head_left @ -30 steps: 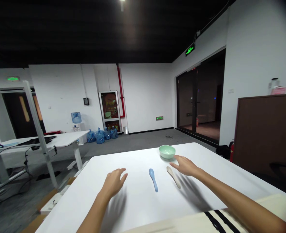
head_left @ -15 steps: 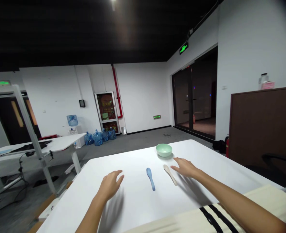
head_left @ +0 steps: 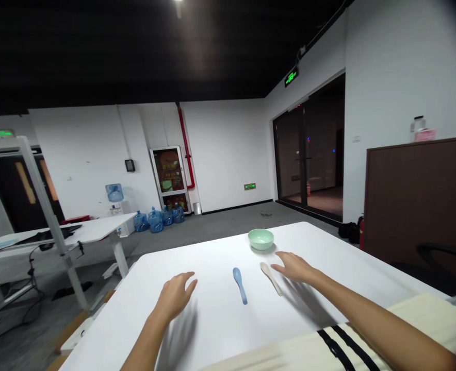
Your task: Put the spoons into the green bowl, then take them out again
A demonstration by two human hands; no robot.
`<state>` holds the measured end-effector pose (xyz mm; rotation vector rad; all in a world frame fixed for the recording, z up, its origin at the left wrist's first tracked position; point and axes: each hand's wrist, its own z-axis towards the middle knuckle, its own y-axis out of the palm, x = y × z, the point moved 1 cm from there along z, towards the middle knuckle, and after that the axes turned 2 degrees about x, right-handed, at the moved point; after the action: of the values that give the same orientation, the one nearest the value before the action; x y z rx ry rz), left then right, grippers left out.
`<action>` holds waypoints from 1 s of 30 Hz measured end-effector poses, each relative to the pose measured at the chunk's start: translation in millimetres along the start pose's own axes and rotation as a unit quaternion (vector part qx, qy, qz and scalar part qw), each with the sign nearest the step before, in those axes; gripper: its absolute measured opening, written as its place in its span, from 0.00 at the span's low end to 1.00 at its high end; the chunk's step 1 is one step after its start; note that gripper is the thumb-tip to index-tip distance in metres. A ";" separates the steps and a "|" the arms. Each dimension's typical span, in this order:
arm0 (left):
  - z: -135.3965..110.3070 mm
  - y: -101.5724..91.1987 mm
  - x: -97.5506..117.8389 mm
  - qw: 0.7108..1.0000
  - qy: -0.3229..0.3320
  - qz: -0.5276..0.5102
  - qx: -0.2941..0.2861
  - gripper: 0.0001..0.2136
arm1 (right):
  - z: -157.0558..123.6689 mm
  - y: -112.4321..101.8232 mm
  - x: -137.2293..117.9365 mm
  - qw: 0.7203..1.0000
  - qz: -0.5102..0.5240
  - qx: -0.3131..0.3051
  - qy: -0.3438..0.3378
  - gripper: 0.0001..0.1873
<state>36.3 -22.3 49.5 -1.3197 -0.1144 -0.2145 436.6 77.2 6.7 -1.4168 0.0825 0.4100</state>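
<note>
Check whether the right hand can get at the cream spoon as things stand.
Likely yes: the right hand hovers just beside the cream spoon on the white table, with nothing between them. The blue spoon lies on the spoon's other side, out of the way.

L grip point(head_left: 176, 296): mine, palm dn, fingers loosely curled, nothing held
R grip point(head_left: 294, 268): mine, palm dn, fingers spread fwd, nothing held
L forearm point(head_left: 145, 337): up from bottom edge, wrist slightly bent
R forearm point(head_left: 383, 330): in from lower rt, nearly straight

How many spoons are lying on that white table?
2: a blue spoon in the middle of the white table, and a cream spoon beside the right hand.
</note>
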 end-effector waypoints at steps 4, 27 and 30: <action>1.3 0.7 -1.4 1.000 0.006 -0.001 -0.001 0.25 | 9.8 -2.1 -3.1 1.000 -0.009 -0.001 0.020 0.28; 2.6 2.4 -5.9 1.000 0.001 0.005 -0.008 0.24 | 35.8 46.0 -24.7 0.973 -0.024 -0.214 0.083 0.10; 3.0 3.6 -7.1 1.000 0.002 0.001 -0.007 0.24 | 39.4 43.7 -21.0 0.975 -0.005 -0.210 0.073 0.10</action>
<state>30.2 -18.0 45.4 -1.3322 -0.1078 -0.2162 395.6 114.8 -21.8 -1.8635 0.1118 0.3257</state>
